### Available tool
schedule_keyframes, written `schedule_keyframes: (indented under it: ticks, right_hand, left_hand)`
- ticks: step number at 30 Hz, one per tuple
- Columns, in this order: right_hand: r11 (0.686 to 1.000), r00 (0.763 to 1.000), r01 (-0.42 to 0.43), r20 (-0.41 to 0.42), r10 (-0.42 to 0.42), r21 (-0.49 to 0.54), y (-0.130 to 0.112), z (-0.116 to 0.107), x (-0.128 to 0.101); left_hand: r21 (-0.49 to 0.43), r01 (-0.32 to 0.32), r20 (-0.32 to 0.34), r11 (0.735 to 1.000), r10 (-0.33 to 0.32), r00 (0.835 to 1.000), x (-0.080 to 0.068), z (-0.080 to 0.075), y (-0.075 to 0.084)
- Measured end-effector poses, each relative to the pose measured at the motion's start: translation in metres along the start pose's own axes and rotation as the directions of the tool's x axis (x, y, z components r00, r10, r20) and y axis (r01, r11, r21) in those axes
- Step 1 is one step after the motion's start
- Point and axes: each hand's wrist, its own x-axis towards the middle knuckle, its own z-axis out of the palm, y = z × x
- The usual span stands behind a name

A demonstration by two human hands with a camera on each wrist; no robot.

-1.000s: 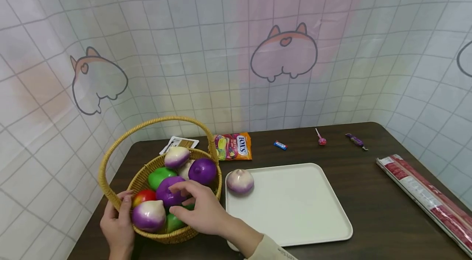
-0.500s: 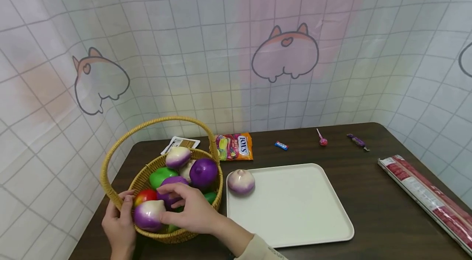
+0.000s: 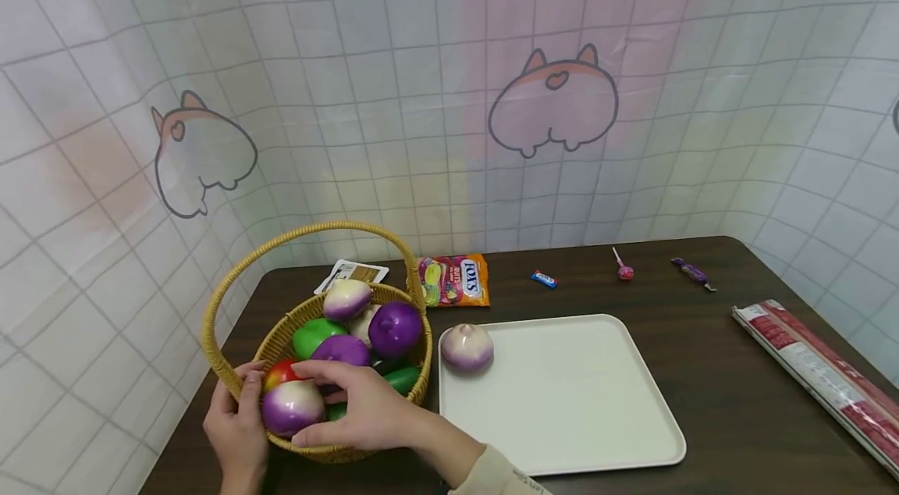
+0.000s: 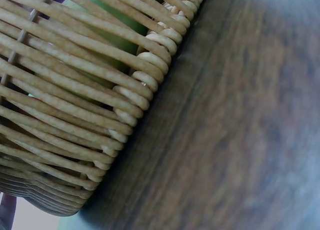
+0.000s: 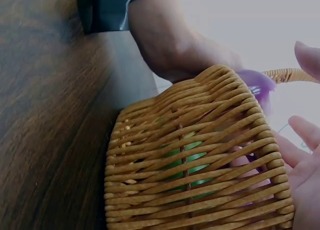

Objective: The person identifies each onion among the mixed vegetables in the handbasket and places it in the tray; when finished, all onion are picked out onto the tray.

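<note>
In the head view my left hand (image 3: 237, 421) holds the left rim of a yellow wicker basket (image 3: 428, 354), near the foot of its tall handle (image 3: 211, 315). My right hand (image 3: 368, 405) reaches over the near rim, fingers and thumb spread around the right side of a purple-and-white turnip (image 3: 293, 407). In the right wrist view those fingers (image 5: 295, 150) show beyond the weave, apart from the purple end of the turnip (image 5: 257, 87). A red fruit (image 3: 281, 375), a green pepper-like piece (image 3: 316, 336) and several purple pieces share the basket. A second turnip (image 3: 467, 348) sits on the white tray (image 3: 562, 401).
Along the back of the dark table (image 3: 702, 362) lie a candy bag (image 3: 455, 281), a small blue-and-red sweet (image 3: 544, 279), a lollipop (image 3: 624, 272) and a purple wrapped candy (image 3: 692, 274). A long red-and-white package (image 3: 815, 370) lies at the right. A patterned curtain (image 3: 393, 89) hangs behind.
My right hand has moved from over the purple piece in the middle down to the front turnip. The left hand stays on the basket rim. The head view has shifted slightly.
</note>
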Motion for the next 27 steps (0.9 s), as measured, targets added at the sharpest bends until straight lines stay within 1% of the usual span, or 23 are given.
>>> schedule_keyframes:
  ticks: [2,3,5,6,7,10,13,19,23,27]
  right_hand:
    - [0.994,1.0,0.017,0.021,-0.015,-0.106,0.001,0.0,0.0]
    - [0.985,0.999,0.028,0.032,-0.022,-0.17,0.001,0.001,0.0]
    - [0.956,0.998,0.043,0.048,-0.03,-0.289,0.001,0.002,0.0]
    - [0.937,0.998,0.049,0.053,-0.033,-0.345,0.002,0.002,0.0]
    - [0.926,0.998,0.048,0.057,-0.029,-0.375,0.002,0.003,0.0]
    - [0.916,0.998,0.04,0.065,-0.015,-0.4,0.002,0.004,0.0]
    - [0.917,0.997,0.042,0.076,-0.013,-0.396,0.003,0.004,0.002]
    - [0.921,0.995,0.058,0.097,-0.022,-0.385,0.003,0.005,0.005]
    - [0.914,0.996,0.015,0.088,0.023,-0.405,0.002,0.006,0.008]
    - [0.905,0.996,-0.033,0.058,0.064,-0.424,0.001,0.009,0.011]
  left_hand:
    - [-0.001,-0.005,-0.002,1.0,0.005,1.0,0.0,0.0,0.0]
    - [0.002,-0.006,-0.004,1.0,0.006,1.0,0.0,0.0,0.0]
    - [0.011,-0.003,-0.004,1.0,0.003,1.0,0.0,-0.001,0.0]
    - [0.018,0.0,-0.004,1.0,0.0,1.0,0.0,-0.001,0.0]
    - [0.026,0.005,-0.004,1.0,-0.005,1.0,0.0,-0.001,0.0]
    - [0.04,0.02,-0.005,0.999,-0.019,1.0,-0.002,-0.001,-0.001]
    - [0.041,0.023,-0.004,0.999,-0.023,1.0,-0.002,-0.001,-0.001]
    - [0.04,0.01,-0.004,0.999,-0.009,1.0,-0.002,-0.001,-0.001]
    - [0.041,0.007,0.0,0.999,-0.007,1.0,-0.001,0.0,0.0]
    - [0.04,0.01,0.0,0.999,-0.01,1.0,-0.001,0.0,0.0]
